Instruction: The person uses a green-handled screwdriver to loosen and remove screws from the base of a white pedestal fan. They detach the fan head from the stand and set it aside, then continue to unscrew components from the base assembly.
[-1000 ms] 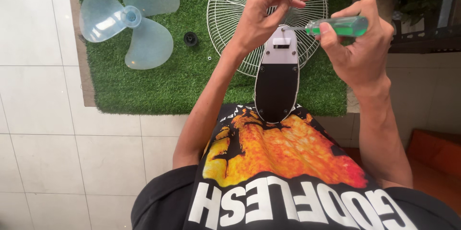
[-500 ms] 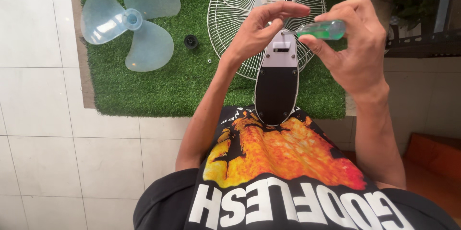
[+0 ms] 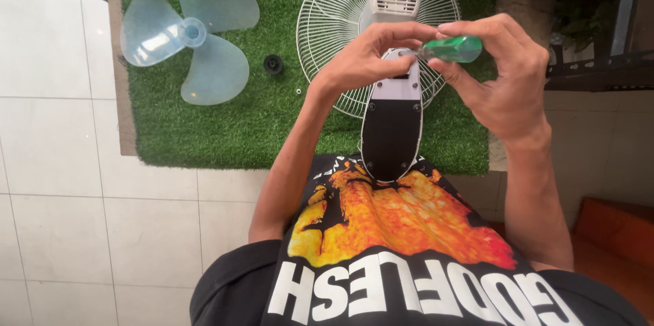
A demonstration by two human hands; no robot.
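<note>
The left hand [image 3: 371, 60] is curled over the upper end of the fan body [image 3: 392, 121], fingertips pressed against its grey top panel. The right hand [image 3: 501, 84] pinches the green-handled screwdriver [image 3: 453, 49] between thumb and fingers, shaft pointed at that same panel. The fan body's lower black end rests against the person's shirt. Behind it, the white wire grille [image 3: 327, 19] lies at the far right part of the green turf mat [image 3: 225, 135]; the translucent blue fan blade [image 3: 187, 36] lies near the mat's far left corner, with a small black cap [image 3: 273, 64] between them.
</note>
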